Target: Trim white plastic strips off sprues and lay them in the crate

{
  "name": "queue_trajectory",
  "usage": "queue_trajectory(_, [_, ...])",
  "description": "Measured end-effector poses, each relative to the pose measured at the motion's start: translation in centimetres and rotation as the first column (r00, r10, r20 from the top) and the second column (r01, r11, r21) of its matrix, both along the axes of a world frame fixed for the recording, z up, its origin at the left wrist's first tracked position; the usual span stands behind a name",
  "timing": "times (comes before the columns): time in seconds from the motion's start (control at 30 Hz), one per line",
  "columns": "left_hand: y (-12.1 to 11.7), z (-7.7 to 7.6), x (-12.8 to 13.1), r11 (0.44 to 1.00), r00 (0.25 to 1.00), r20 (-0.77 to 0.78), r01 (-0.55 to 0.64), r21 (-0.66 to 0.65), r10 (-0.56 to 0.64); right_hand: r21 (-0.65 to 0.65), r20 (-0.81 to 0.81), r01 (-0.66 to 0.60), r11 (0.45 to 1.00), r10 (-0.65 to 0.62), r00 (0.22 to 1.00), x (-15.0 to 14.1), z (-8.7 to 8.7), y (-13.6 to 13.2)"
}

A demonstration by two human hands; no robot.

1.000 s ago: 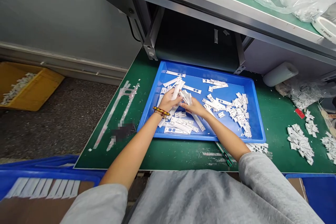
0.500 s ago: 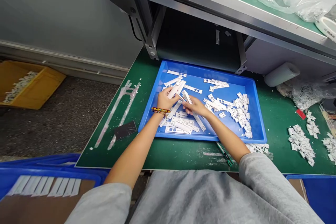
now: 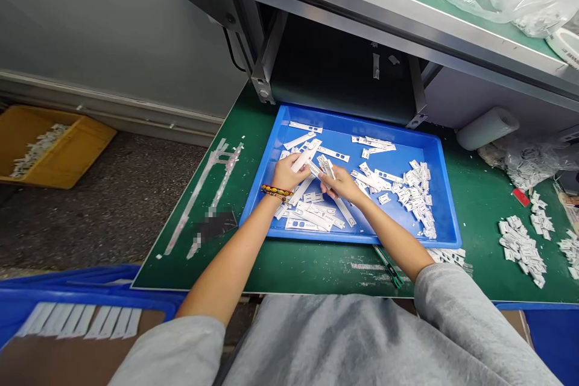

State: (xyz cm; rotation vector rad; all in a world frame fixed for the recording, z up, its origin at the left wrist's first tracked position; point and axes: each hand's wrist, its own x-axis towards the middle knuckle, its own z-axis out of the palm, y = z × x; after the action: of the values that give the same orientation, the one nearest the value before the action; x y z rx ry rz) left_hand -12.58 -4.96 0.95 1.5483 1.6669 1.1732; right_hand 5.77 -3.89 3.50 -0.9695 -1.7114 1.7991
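Two bare hands working over a shallow blue plastic tray (image 3: 362, 240) that sits on a green-topped counter (image 3: 316, 268). The left hand (image 3: 284, 172), with beaded bracelets (image 3: 277, 191) at its wrist, is closed on a long white die-cut strip (image 3: 304, 155) that slants up and to the right from the fingers. The right hand (image 3: 339, 184) pinches a narrow white notched strip (image 3: 326, 167) between thumb and fingers. The hands are just apart, both within the tray walls, above a loose scatter of white strips (image 3: 310, 216). A denser heap of small white tabs (image 3: 418, 199) lies at the tray's right side, clear of the hands.

On the counter, a green-handled tool (image 3: 388, 265) lies just below the tray's near edge, and a pile of white tabs (image 3: 520, 251) lies farther right. A long white punched frame (image 3: 194, 199) lies left of the tray. Beyond the tray's right corner stands a white roll (image 3: 487, 128). A yellow crate (image 3: 54, 157) rests on the floor at left.
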Motion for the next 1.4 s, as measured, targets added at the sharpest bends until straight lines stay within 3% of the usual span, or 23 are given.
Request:
queue_trajectory(0.33, [-0.1, 0.1, -0.5, 1.0, 0.994, -0.106, -0.009, -0.003, 0.008, -0.084, -0.054, -0.041, 0.996, 0.037, 0.998, 0.3, -1.1, 0.4])
queue_trajectory(0.47, [0.0, 0.0, -0.5, 0.999, 0.989, -0.145, -0.044, -0.006, 0.042, -0.066, 0.001, -0.03, 0.997, 0.03, 1.0, 0.2, -0.6, 0.7])
queue_trajectory(0.53, [0.0, 0.3, -0.6, 0.997, 0.987, -0.143, -0.072, -0.004, 0.071, 0.023, 0.085, 0.0, 1.0, -0.001, 0.996, 0.3, 0.3, 0.5])
queue_trajectory(0.6, [0.0, 0.7, -0.6, 0.994, 0.986, -0.127, -0.108, -0.001, 0.107, 0.176, 0.177, 0.081, 0.981, -0.112, 0.978, 0.9, 1.4, -0.5])
queue_trajectory(0.7, [0.2, 1.0, -0.6, 0.988, 0.983, -0.102, -0.152, 0.01, 0.152, 0.364, 0.231, 0.254, 0.896, -0.351, 0.908, 3.2, 2.5, -3.8])
queue_trajectory(0.77, [0.1, 1.0, -0.6, 0.98, 0.973, -0.115, -0.199, 0.016, 0.2, 0.41, 0.226, 0.421, 0.809, -0.537, 0.812, 6.1, 2.6, -7.1])
queue_trajectory(0.8, [0.1, 0.9, -0.6, 0.978, 0.973, -0.097, -0.209, 0.028, 0.211, 0.421, 0.211, 0.535, 0.732, -0.653, 0.728, 8.0, 2.4, -8.9])
queue_trajectory(0.83, [0.0, 0.8, -0.6, 0.982, 0.979, -0.079, -0.186, 0.031, 0.188, 0.438, 0.191, 0.664, 0.606, -0.784, 0.59, 10.2, 2.1, -10.8])
queue_trajectory(0.9, [-0.2, 0.7, -0.5, 0.995, 0.994, -0.04, -0.102, 0.007, 0.102, 0.465, 0.178, 0.833, 0.298, -0.954, 0.242, 15.3, 1.4, -14.1])
queue_trajectory(0.97, [-0.2, 0.8, -0.4, 0.999, 1.0, -0.017, 0.004, -0.052, -0.005, 0.491, 0.191, 0.871, 0.014, -0.977, -0.092, 20.7, 0.4, -16.8])
queue_trajectory(1.0, [-0.2, 1.0, -0.3, 0.995, 0.998, -0.01, 0.058, -0.087, -0.059, 0.506, 0.206, 0.859, -0.08, -0.956, -0.21, 23.1, 0.0, -17.8])
queue_trajectory(1.03, [-0.2, 1.2, -0.2, 0.986, 0.993, -0.004, 0.117, -0.12, -0.118, 0.531, 0.24, 0.84, -0.109, -0.932, -0.272, 25.3, -0.5, -18.7])
queue_trajectory(1.1, [-0.2, 1.8, 0.0, 0.949, 0.969, 0.028, 0.248, -0.194, -0.247, 0.605, 0.366, 0.796, 0.017, -0.893, -0.26, 28.3, -1.3, -20.0])
queue_trajectory(1.17, [-0.5, 2.5, 0.3, 0.888, 0.931, 0.104, 0.364, -0.28, -0.349, 0.624, 0.47, 0.768, 0.147, -0.856, -0.217, 29.5, -2.0, -20.9])
queue_trajectory(1.23, [-1.0, 3.2, 0.5, 0.824, 0.899, 0.213, 0.437, -0.36, -0.383, 0.62, 0.574, 0.728, 0.292, -0.801, -0.168, 29.5, -2.5, -21.5])
queue_trajectory(1.3, [-1.5, 3.5, 0.6, 0.815, 0.887, 0.306, 0.446, -0.369, -0.346, 0.635, 0.669, 0.628, 0.45, -0.727, -0.156, 29.1, -2.5, -21.8])
queue_trajectory(1.33, [-1.7, 3.5, 0.6, 0.817, 0.88, 0.347, 0.446, -0.365, -0.326, 0.649, 0.699, 0.568, 0.506, -0.692, -0.182, 28.9, -2.2, -21.9])
queue_trajectory(1.4, [-1.9, 3.5, 0.6, 0.822, 0.868, 0.401, 0.444, -0.358, -0.294, 0.697, 0.693, 0.488, 0.526, -0.668, -0.269, 28.7, -1.0, -21.6])
